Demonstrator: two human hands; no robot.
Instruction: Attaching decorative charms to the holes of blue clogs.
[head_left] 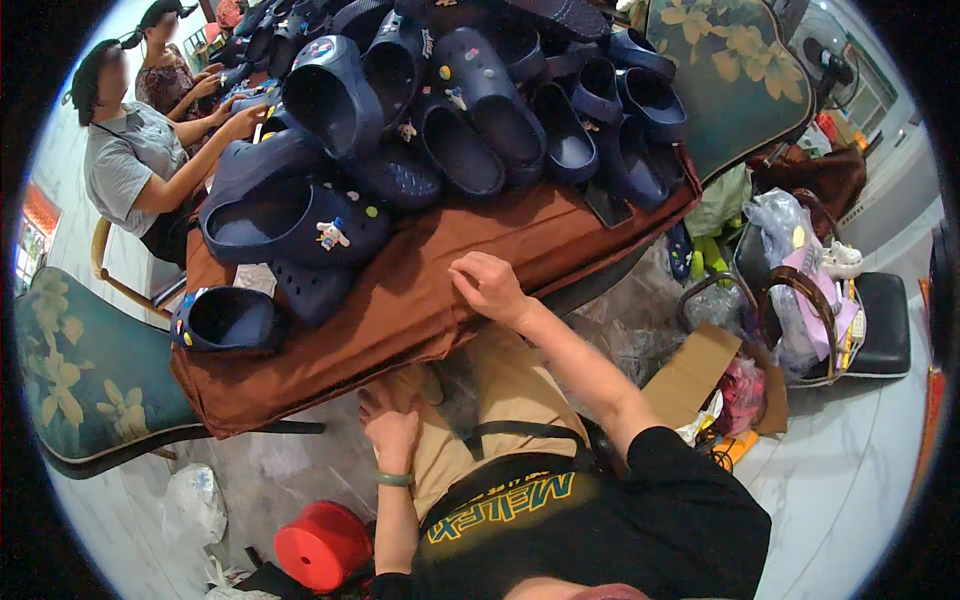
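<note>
Brown cloth (440, 290) covers the worktop, frame centre. Right hand (487, 285) rests on it in a loose fist, fingers curled in, nothing visibly gripped. Left hand (392, 420) sits lower, below the cloth's front edge, on the person's tan-trousered knee; fingers bent downward, can't tell if it holds anything. Green bangle (395, 479) on that wrist.

Nearest items: navy clogs. One with a small white figure charm (295, 222) lies upper left of the right hand, another lone clog (228, 320) at the cloth's left edge with coloured studs on its rim. Big pile of navy clogs (490, 100) fills the upper centre, stacked loosely, openings facing different ways.

Upper left: two other people sit at the far end, their hands (240, 115) at the clogs there.

Containers: dark basket with brown handles (800, 300), right of frame, stuffed with clear plastic bags and a pink package. Flat brown cardboard piece (695, 372) leans just left of it, pinkish bag beside it. Red round tub (322, 545) on the floor, bottom left centre, with a crumpled clear plastic bag (195, 505) to its left.

Teal floral-print chairs: one at left edge (80, 390), one chair back at upper right (730, 70). Black stool seat (885, 325) at far right.
</note>
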